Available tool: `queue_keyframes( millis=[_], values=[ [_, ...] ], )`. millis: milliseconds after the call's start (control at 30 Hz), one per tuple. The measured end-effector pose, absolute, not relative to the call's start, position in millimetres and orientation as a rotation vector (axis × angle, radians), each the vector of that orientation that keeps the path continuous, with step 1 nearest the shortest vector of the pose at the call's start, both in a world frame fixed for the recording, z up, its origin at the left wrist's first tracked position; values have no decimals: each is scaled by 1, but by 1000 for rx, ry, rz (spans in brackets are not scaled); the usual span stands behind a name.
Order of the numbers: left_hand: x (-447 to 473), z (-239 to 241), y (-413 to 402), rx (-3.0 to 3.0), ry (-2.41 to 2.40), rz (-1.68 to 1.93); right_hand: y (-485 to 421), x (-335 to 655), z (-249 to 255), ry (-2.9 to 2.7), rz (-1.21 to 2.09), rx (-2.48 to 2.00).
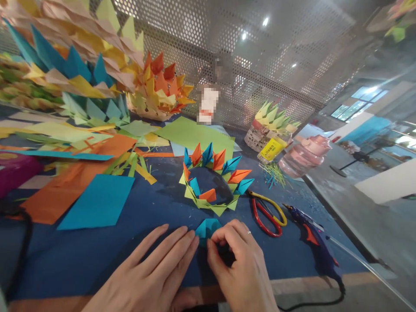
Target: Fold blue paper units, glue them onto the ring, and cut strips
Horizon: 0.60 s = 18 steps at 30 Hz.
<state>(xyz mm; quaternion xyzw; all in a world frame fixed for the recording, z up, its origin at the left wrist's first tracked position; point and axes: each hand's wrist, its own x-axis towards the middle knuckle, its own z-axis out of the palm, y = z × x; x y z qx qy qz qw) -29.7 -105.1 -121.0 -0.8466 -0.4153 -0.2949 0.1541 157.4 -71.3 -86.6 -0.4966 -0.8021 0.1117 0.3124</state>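
Observation:
A small folded piece of blue paper [208, 227] lies on the dark blue tabletop between my hands. My left hand [156, 264] rests with its fingers stretched out, the fingertips touching the paper's left side. Thumb and forefinger of my right hand [240, 260] are pinched at the paper's lower right edge; a ring is on one finger. Just beyond stands a ring of folded paper points [219, 211], light green at the base with blue and orange tips. Part of the blue piece is hidden under my fingers.
Red and yellow handled scissors [268, 216] and a glue gun [313, 236] with a cord lie at right. Farther back are a pink bottle [305, 156] and a yellow-labelled container [273, 149]. Blue [97, 203] and orange sheets [55, 195] lie left, near large folded-paper pieces [162, 86].

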Motion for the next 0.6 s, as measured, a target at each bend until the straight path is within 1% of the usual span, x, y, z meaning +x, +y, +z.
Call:
queue_keyframes(
  millis=[233,600],
  values=[
    [-29,-136,-107,-2486,-1278,-905,-72,166,-89,-2142,341,-1324],
    [-30,-136,-107,-2459,-1276,-921,-74,168,-82,-2208,380,-1324]
  ],
)
